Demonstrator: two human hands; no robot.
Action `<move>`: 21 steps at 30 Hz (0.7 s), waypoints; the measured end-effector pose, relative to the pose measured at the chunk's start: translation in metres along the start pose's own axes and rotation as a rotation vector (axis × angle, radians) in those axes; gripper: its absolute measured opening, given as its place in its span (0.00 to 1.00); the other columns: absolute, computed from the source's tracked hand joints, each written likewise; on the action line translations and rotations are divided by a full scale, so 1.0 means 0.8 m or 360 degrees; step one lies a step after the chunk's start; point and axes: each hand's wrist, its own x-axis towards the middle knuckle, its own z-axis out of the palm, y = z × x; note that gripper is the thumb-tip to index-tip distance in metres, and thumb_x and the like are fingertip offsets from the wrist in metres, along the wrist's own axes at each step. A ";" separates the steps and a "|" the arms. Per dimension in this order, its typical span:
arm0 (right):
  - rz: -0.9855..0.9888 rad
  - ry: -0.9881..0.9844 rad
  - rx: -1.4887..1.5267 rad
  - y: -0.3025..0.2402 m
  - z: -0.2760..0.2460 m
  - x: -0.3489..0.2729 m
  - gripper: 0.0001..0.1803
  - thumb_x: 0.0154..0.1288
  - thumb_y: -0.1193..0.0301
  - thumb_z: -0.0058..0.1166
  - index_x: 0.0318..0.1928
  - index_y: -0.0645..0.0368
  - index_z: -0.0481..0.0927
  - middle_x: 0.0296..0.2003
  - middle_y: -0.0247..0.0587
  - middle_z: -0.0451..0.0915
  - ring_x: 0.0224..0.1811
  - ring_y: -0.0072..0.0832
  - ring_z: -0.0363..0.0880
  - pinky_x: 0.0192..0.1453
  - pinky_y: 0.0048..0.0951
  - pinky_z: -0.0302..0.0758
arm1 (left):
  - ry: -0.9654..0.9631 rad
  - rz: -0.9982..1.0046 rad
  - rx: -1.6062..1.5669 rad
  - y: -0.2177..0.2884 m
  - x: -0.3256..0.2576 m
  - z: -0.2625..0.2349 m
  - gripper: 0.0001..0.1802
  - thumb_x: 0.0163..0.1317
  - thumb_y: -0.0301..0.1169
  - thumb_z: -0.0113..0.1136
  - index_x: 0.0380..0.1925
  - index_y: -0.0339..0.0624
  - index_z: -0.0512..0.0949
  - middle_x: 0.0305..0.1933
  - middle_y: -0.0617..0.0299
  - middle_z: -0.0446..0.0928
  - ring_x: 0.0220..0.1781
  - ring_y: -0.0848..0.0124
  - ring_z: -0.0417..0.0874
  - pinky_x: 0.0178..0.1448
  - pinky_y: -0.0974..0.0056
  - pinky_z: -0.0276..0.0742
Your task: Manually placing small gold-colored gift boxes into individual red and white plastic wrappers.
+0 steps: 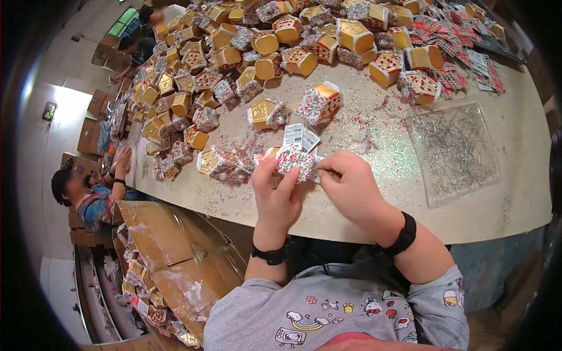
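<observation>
Dozens of small gold-and-glitter cardboard house boxes (319,102) crowd the far counter (351,216); one clear plastic tray of metal pins (453,149) sits right; two cardboard cartons (175,251) near left.

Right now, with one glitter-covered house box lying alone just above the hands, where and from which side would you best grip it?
Take the lone glitter house box across its two flat side walls, coming from above and from the person's near side. It lies tilted on the table, clear of the heap, so the walls look open to the fingers; the gold roof end looks slicker. Both hands, left hand and right hand, already hold another ornament.

We see a heap of gold-and-glitter boxes (281,41), a clear bag of pins (453,149), and cardboard cartons (170,245).
</observation>
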 end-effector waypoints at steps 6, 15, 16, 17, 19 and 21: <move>-0.0219 0.0037 -0.0148 0.000 0.000 -0.003 0.04 0.51 0.77 0.56 0.30 0.61 0.80 0.26 0.46 0.73 0.30 0.44 0.74 0.34 0.39 0.72 | 0.0040 0.0017 -0.0004 -0.001 -0.001 0.003 0.32 0.44 0.20 0.67 0.52 0.51 0.70 0.60 0.49 0.60 0.60 0.50 0.66 0.60 0.51 0.68; -0.0204 0.0037 -0.0119 -0.002 0.002 -0.004 0.04 0.51 0.77 0.56 0.30 0.62 0.80 0.26 0.46 0.74 0.30 0.44 0.75 0.35 0.39 0.73 | 0.0040 0.0024 0.0010 -0.002 0.001 0.001 0.31 0.45 0.19 0.67 0.52 0.51 0.69 0.60 0.49 0.59 0.60 0.50 0.66 0.60 0.51 0.67; -0.0193 0.0031 -0.0105 -0.002 0.002 -0.003 0.04 0.51 0.77 0.56 0.30 0.62 0.80 0.26 0.46 0.74 0.30 0.44 0.75 0.35 0.39 0.73 | 0.0047 0.0024 0.0002 -0.002 0.001 0.001 0.31 0.45 0.19 0.67 0.52 0.51 0.69 0.60 0.49 0.59 0.60 0.50 0.66 0.60 0.51 0.67; -0.0181 0.0024 -0.0091 -0.003 0.001 -0.003 0.04 0.51 0.77 0.56 0.30 0.62 0.80 0.26 0.46 0.74 0.30 0.44 0.75 0.35 0.39 0.73 | 0.0054 0.0025 -0.0006 -0.001 0.001 0.001 0.31 0.45 0.20 0.67 0.52 0.51 0.69 0.60 0.49 0.60 0.60 0.50 0.66 0.60 0.51 0.67; -0.0199 0.0028 -0.0063 -0.003 0.001 -0.003 0.04 0.52 0.78 0.56 0.31 0.62 0.80 0.26 0.45 0.73 0.28 0.40 0.74 0.32 0.35 0.72 | 0.0059 0.0012 -0.0021 -0.002 0.000 -0.001 0.32 0.45 0.20 0.67 0.52 0.51 0.69 0.59 0.49 0.60 0.61 0.50 0.66 0.60 0.51 0.67; -0.0253 0.0051 -0.0046 0.000 0.003 -0.003 0.05 0.53 0.80 0.56 0.32 0.63 0.80 0.24 0.42 0.72 0.23 0.32 0.72 0.27 0.29 0.69 | 0.0040 0.0028 0.0001 -0.001 -0.001 -0.002 0.32 0.44 0.19 0.67 0.51 0.51 0.70 0.59 0.50 0.60 0.61 0.50 0.65 0.61 0.51 0.66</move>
